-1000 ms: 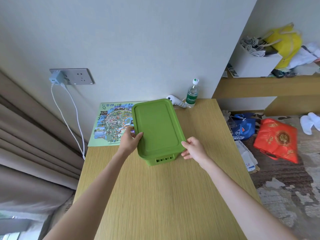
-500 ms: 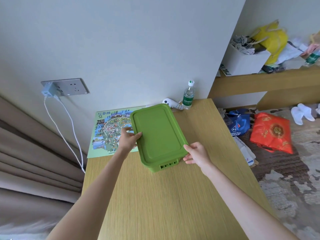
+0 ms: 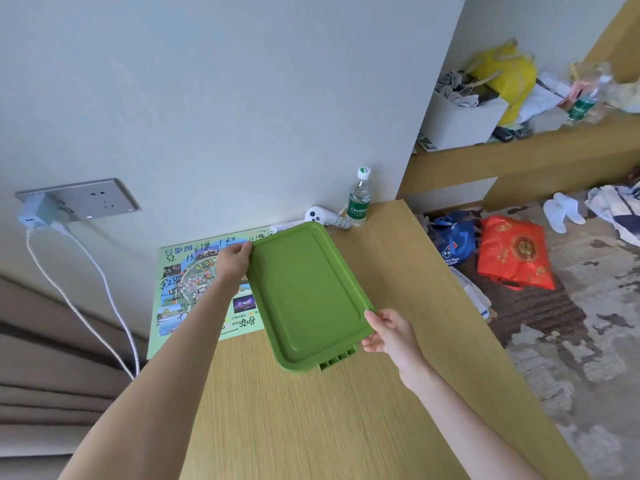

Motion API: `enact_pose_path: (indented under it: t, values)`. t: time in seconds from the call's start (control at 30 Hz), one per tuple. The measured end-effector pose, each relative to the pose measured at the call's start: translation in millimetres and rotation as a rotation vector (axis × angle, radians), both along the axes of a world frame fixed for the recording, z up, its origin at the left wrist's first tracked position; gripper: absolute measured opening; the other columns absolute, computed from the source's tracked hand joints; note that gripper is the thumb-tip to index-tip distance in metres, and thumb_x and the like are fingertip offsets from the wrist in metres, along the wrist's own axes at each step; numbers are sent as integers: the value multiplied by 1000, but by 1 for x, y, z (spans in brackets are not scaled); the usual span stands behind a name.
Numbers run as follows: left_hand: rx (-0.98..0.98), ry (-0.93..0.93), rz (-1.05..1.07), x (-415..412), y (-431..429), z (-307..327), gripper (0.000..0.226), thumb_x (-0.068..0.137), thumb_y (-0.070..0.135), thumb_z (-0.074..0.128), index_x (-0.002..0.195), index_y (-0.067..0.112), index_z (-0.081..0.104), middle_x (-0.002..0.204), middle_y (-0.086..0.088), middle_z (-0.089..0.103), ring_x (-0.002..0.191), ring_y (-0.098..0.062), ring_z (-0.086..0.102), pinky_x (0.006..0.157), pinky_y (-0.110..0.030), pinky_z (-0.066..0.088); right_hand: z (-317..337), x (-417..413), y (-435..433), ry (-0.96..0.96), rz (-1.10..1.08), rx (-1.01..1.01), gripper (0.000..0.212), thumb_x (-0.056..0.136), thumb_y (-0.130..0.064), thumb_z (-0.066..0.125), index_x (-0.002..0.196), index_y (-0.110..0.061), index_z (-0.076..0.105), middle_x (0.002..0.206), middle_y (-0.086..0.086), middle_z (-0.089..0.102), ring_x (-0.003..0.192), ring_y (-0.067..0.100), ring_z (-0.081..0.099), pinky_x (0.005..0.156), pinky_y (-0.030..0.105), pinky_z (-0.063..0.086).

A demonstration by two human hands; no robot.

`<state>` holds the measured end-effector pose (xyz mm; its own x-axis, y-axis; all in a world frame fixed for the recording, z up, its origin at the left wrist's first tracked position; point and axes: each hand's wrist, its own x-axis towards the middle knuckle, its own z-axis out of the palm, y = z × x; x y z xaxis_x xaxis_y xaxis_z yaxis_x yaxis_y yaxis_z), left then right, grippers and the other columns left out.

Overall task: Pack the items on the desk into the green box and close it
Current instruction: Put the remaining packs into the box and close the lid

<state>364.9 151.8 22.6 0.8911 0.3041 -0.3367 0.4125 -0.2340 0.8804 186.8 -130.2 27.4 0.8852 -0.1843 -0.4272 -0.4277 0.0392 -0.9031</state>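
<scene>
Green box (image 3: 337,356) sat on the wooden desk (image 3: 311,427), light grain running lengthwise. Only a slotted plastic strip of the box showed, under the near edge of its lid (image 3: 308,296). The lid was smooth matte plastic, a rounded rectangle with a raised rim and a sunken centre panel, and it sat skewed to the desk edge.

Left hand (image 3: 233,259) gripped the lid's far-left corner, fingers curled over the rim. Right hand (image 3: 389,332) pinched the near-right corner, thumb on top of the rim and fingers tucked below.

A glossy paper map (image 3: 187,292) lay flat just left of the box, partly under the lid, with handwriting on it. Behind the box, at the wall, were a white rounded plastic controller (image 3: 320,216) and an upright clear water bottle (image 3: 359,199) with a green label. Far left of the box was a grey metal-look wall socket (image 3: 86,199) with white cables (image 3: 104,306) hanging from it. On the floor right of the box lay a crinkled red bag (image 3: 512,254) and a blue bag (image 3: 453,240).
</scene>
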Motion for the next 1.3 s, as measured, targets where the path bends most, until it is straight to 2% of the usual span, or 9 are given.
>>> enact_pose_path:
  t: [0.13, 0.27, 0.37, 0.6, 0.73, 0.87, 1.03, 1.17, 1.3]
  values:
    - [-71, 73, -26, 9, 4, -3, 32, 99, 30, 53, 116, 6, 65, 81, -4, 57, 65, -14, 46, 62, -30, 44, 0, 1, 2, -32, 2, -42, 25, 93, -25, 61, 107, -4, 57, 89, 13, 66, 64, 15, 67, 63, 28, 59]
    - [-75, 84, -15, 8, 0, 2, 28, 102, 26, 47, 111, 5, 63, 84, -6, 55, 79, -21, 49, 77, -39, 49, 3, 4, 9, -13, -48, -98, 16, 96, -21, 57, 103, -7, 55, 86, 11, 61, 61, 17, 67, 53, 13, 51]
    - [-108, 77, -28, -3, 1, 8, 25, 102, 24, 46, 92, 7, 61, 77, -5, 49, 68, -17, 46, 67, -33, 46, 5, 12, 7, 12, -100, -193, 13, 99, -20, 52, 104, -8, 53, 86, 8, 56, 67, 22, 66, 45, 7, 45]
    - [72, -43, -104, -75, 16, 39, 38, 96, 41, 53, 87, 4, 56, 75, -8, 49, 64, -24, 61, 45, -34, 56, 11, 19, -15, -83, -129, -316, 9, 98, -22, 54, 97, -12, 56, 90, 1, 59, 79, 16, 55, 61, 23, 42]
    - [180, 39, -129, -124, 18, 39, 63, 92, 55, 53, 86, -6, 64, 70, -13, 47, 55, -31, 63, 56, -54, 58, 16, 19, -21, -112, -94, -375, 13, 96, -22, 58, 100, -9, 59, 95, 3, 63, 88, 19, 58, 71, 27, 44]
    - [113, 147, -63, -168, 13, 23, 63, 91, 56, 53, 92, -5, 69, 83, -21, 63, 65, -37, 70, 57, -53, 59, 14, 17, -27, -97, -21, -414, 17, 95, -21, 58, 103, -6, 61, 101, 5, 63, 93, 22, 57, 78, 30, 43]
    - [-18, 196, -19, -221, 10, 7, 47, 90, 54, 57, 88, 9, 71, 94, -18, 65, 57, -33, 71, 48, -45, 59, 7, 15, -32, -94, 109, -466, 12, 93, -19, 60, 95, -7, 60, 87, 1, 60, 79, 18, 54, 62, 28, 38]
    - [-47, 252, -51, -249, 8, 2, 56, 94, 49, 53, 93, -6, 65, 78, -36, 65, 57, -43, 68, 54, -55, 58, 5, 20, -34, -131, 186, -522, 11, 90, -19, 62, 91, -8, 60, 82, 1, 61, 71, 15, 52, 58, 26, 36]
    - [-28, 258, -84, -263, 4, 6, 58, 98, 48, 46, 95, -9, 61, 71, -39, 64, 55, -42, 68, 52, -45, 60, 5, 29, -36, -144, 263, -570, 11, 89, -25, 62, 90, -14, 60, 81, -5, 60, 69, 10, 52, 55, 24, 36]
